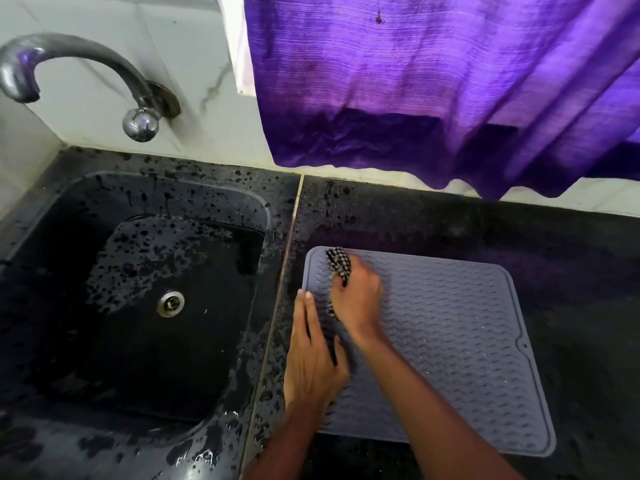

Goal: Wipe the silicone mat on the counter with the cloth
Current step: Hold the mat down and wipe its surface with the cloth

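A grey silicone mat (460, 341) with a wavy ridged surface lies flat on the black counter, right of the sink. My right hand (358, 303) grips a black-and-white checked cloth (339, 265) and holds it against the mat's far left corner. The cloth sticks out beyond my fingers and shows again under my wrist. My left hand (311, 355) lies flat on the mat's left edge with its fingers straight, pointing away from me. The right hand looks slightly blurred.
A black sink (69, 306) with a metal drain (170, 303) sits to the left, wet with droplets. A curved metal tap (86, 64) comes out of the tiled wall. A purple curtain (450, 81) hangs above the counter's back edge. Bare black counter (571, 271) surrounds the mat.
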### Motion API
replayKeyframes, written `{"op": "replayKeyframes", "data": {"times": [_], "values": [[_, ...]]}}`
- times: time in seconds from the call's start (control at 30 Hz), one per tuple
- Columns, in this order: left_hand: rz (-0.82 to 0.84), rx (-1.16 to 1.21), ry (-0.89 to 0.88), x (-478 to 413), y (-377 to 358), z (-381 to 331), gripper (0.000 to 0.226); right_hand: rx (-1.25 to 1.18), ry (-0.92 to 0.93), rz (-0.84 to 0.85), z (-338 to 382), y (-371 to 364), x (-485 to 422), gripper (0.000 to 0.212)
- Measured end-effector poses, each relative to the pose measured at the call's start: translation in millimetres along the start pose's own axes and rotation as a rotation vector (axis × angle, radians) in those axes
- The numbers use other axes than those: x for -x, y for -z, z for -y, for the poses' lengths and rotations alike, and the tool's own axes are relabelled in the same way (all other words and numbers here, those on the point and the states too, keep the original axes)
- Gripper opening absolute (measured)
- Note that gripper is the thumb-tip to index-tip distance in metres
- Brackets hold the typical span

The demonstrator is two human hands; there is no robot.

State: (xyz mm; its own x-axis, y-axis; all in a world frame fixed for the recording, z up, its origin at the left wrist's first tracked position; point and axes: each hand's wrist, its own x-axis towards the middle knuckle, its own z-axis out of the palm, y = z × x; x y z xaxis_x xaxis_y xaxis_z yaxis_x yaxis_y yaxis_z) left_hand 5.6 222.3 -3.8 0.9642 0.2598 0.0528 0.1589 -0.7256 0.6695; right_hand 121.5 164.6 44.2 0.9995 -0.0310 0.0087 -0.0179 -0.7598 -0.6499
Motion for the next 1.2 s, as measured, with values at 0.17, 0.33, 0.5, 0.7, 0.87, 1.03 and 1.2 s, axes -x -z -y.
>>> {"op": "replayKeyframes", "data": {"times": [0.17,0.33,0.5,0.7,0.87,1.03,1.2], "values": [[-0.082,0.119,0.047,1.8,2.5,-7.1,0.094,-0.231,-0.022,0.131,26.9,-19.6,-2.5,0.023],[-0.077,0.121,0.010,2.4,3.5,-6.8,0.087,-0.374,-0.208,0.097,10.5,3.2,-18.8,0.023],[-0.033,0.076,0.031,0.8,1.8,-5.4,0.091,-0.147,-0.262,-0.103,-21.5,40.9,-27.5,0.033],[0.004,0.036,0.053,1.0,0.6,-3.2,0.088,0.021,-0.137,-0.114,-19.5,15.2,-13.6,0.039],[0.005,0.083,0.067,1.0,-0.6,-3.8,0.101,0.020,-0.076,-0.086,1.9,-7.8,-5.0,0.039],[-0.015,0.051,0.071,1.5,0.0,-5.4,0.121,-0.156,-0.017,0.021,24.6,-24.9,-1.3,0.031],[-0.037,0.039,0.098,0.9,2.6,-9.3,0.106,-0.340,-0.114,0.174,18.4,-12.1,-11.6,0.025]]}}
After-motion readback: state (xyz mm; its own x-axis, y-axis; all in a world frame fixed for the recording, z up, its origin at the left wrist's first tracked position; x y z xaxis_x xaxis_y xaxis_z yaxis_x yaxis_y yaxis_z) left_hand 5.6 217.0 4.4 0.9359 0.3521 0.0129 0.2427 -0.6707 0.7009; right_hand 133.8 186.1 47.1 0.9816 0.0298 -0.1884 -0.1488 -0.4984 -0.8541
